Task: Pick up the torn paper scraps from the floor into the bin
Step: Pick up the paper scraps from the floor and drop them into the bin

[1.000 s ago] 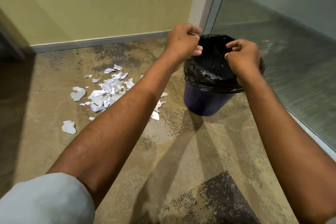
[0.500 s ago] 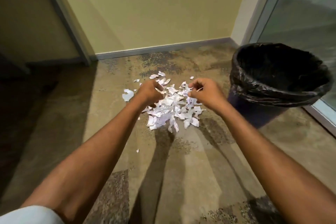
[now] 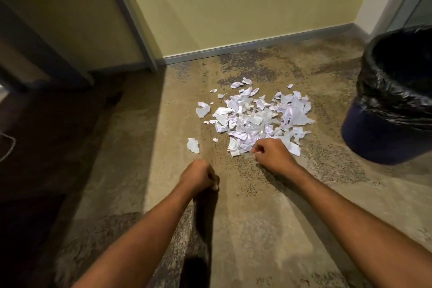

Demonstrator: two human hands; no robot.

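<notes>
On mottled carpet (image 3: 257, 217) by the wall (image 3: 233, 7), left hand (image 3: 198, 175) and right hand (image 3: 272, 154) curl at paper scraps (image 3: 252, 119), grip unclear.

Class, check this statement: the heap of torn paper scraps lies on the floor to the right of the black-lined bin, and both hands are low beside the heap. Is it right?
Not quite. The head view shows the paper scraps on the floor to the left of the bin, not the right. The left hand and right hand are indeed low beside the heap.
</notes>
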